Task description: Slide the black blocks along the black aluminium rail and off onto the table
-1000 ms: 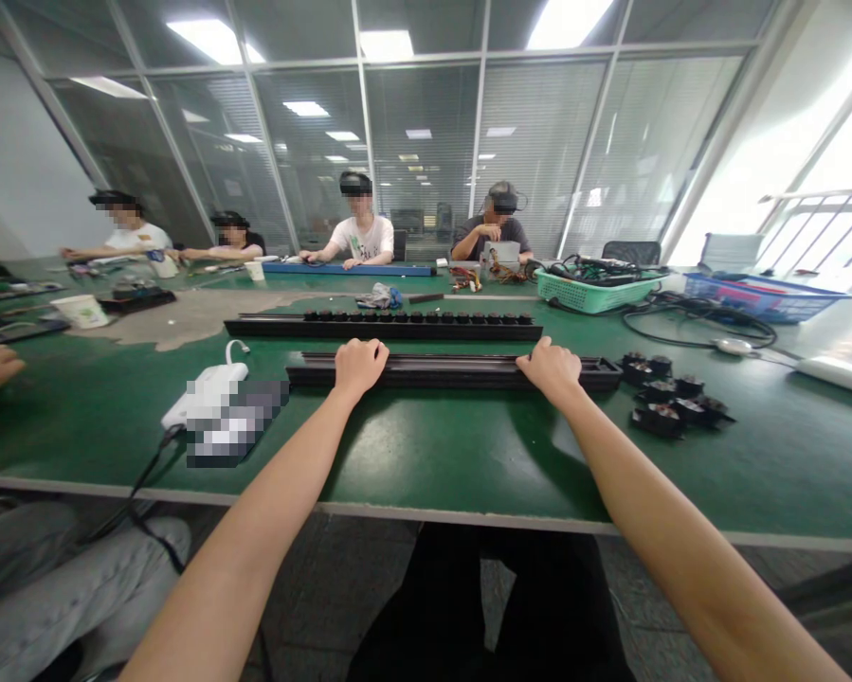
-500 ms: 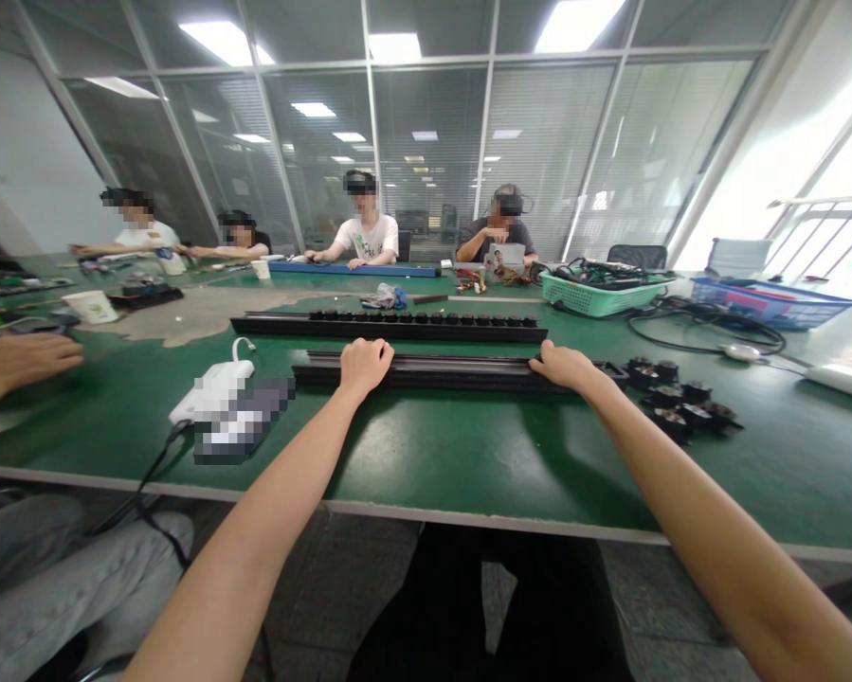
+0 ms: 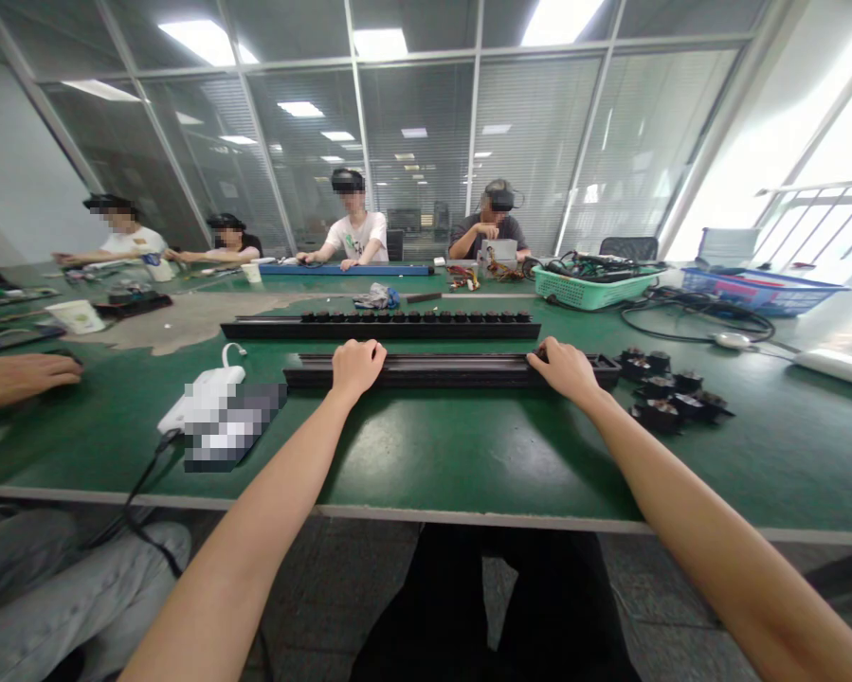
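Observation:
A long black channel-shaped rail [image 3: 454,373] lies crosswise in front of me on the green table. Toward its left end, my left hand [image 3: 358,367] is closed over it, fingers curled on the far edge. My right hand [image 3: 564,367] grips the same rail near its right end, thumb on the inner side; its fingertips are partly hidden. Just behind is a second black rail [image 3: 397,330], parallel, with a row of small black pieces [image 3: 426,317] along its top. Several loose black parts with metallic bits [image 3: 671,386] lie right of my right hand.
At left are a white power strip [image 3: 202,403], a blurred-out flat object [image 3: 237,431] and another person's hand [image 3: 31,379]. A green basket of cables [image 3: 596,289] and a blue basket [image 3: 767,296] stand back right. Several people sit across the table.
The view has shifted slightly. Both hands stay on the rail, and the shadow under my right hand has shrunk. The neighbouring person's hand at left has come down to the table.

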`<state>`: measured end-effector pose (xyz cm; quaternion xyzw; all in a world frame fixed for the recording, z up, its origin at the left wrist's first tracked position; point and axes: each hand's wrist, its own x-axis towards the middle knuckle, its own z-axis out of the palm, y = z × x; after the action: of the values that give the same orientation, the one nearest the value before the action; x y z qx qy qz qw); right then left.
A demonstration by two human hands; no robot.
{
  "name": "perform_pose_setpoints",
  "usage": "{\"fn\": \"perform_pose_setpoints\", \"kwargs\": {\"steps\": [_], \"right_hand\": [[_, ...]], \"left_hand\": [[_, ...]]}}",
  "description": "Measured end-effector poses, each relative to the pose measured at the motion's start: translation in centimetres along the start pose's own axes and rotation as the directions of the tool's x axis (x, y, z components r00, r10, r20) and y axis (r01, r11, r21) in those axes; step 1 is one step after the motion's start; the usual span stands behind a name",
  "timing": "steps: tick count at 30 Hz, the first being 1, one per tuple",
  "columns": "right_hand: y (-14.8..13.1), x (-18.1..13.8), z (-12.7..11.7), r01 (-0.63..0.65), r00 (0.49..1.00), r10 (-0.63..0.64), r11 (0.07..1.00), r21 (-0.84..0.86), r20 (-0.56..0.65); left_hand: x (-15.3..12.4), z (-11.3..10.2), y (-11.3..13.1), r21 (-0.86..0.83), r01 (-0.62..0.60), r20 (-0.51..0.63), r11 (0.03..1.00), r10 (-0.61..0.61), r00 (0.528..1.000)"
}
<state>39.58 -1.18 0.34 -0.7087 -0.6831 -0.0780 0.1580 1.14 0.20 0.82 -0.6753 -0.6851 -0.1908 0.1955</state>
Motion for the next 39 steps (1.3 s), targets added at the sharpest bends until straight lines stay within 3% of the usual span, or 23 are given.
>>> {"fn": "perform_pose_setpoints", "kwargs": {"steps": [11,39], "right_hand": [[2.0,0.4,-0.2,-0.09,0.996,0.09,0.996,-0.008,0.002],[3.8,0.6,-0.6,-0.162,0.987,0.162,0.986,-0.04,-0.005]], "left_hand": [[0.1,0.2,-0.1,-0.003,-0.007,-0.008,1.0,0.007,1.0],[0.1,0.2,0.0,-0.011,-0.011,-0.016,1.0,0.011,1.0]]}}
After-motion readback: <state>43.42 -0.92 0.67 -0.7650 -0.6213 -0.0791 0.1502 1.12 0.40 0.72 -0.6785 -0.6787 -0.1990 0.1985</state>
